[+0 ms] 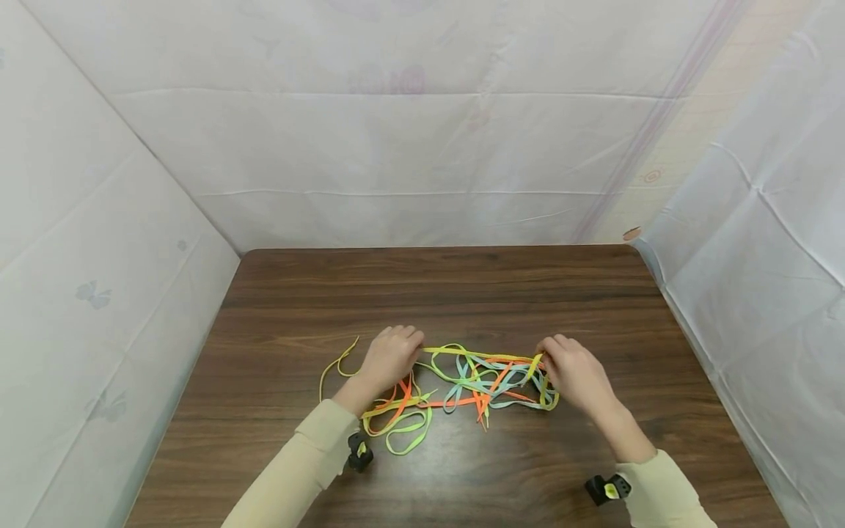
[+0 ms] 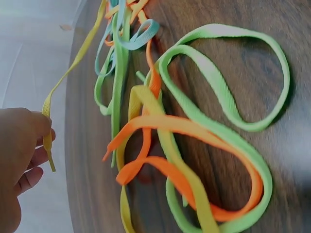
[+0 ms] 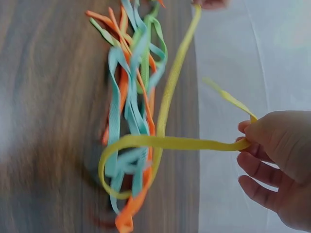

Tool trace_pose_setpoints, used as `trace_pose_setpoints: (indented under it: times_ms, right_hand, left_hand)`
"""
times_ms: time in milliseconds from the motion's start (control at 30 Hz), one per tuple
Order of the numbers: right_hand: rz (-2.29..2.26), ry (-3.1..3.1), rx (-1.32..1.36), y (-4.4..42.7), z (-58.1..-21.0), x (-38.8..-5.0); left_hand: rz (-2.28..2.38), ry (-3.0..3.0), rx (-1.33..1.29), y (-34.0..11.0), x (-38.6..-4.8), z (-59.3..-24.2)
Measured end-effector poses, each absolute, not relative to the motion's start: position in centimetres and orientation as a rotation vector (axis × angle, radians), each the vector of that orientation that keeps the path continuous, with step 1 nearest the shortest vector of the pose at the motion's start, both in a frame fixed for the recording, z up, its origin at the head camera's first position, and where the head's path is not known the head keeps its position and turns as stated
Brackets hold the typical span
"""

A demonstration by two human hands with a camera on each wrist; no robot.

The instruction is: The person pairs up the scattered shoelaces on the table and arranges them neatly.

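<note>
Orange, green, yellow and light blue laces lie tangled on the table, with an orange lace (image 2: 228,145) and a green lace (image 2: 286,82) looped in the left wrist view. Between thumb and fingers, the left hand (image 1: 391,359) pinches a yellow lace (image 2: 77,58) close to its tip. The right hand (image 1: 581,375) pinches a yellow lace (image 3: 184,143) near an end, whose short tail sticks up past the fingers. From there the lace loops over the light blue lace (image 3: 114,116) and runs up toward the other hand.
The dark wooden table (image 1: 436,293) has its far edge against a pale cloth wall (image 1: 396,147). Similar cloth hangs at the left and right sides. A yellow lace end (image 1: 339,359) lies left of the left hand.
</note>
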State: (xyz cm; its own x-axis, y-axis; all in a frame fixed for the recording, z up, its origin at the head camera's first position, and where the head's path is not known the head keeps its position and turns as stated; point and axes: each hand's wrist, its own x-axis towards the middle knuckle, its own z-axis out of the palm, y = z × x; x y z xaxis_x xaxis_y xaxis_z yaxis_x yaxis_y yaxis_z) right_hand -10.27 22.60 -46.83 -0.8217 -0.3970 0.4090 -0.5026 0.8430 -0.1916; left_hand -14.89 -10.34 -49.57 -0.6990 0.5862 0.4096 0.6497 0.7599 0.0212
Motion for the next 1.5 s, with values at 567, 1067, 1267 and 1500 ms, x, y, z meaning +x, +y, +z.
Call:
trace_pose_setpoints:
  times_ms: [567,1067,1267,1500]
  right_hand:
    - [0.488,-2.666,0.450,26.6,-45.8,-10.4]
    - [0.504,-2.687,0.417,27.2,-47.0,-10.2]
    - [0.504,-2.708,0.398,27.7,-47.6,-10.0]
    - [0.494,-2.700,0.383,28.6,-48.2,-10.1]
  left_hand:
    - [-0.334,-2.522,-0.852,-15.3,-14.6,-47.2]
    - [-0.299,-2.587,-0.713,-19.9,-14.1,-46.1]
    - [-0.295,-2.579,-0.671,-21.7,-13.9,-46.2]
    - [-0.292,-2.582,-0.626,-23.3,-13.7,-46.2]
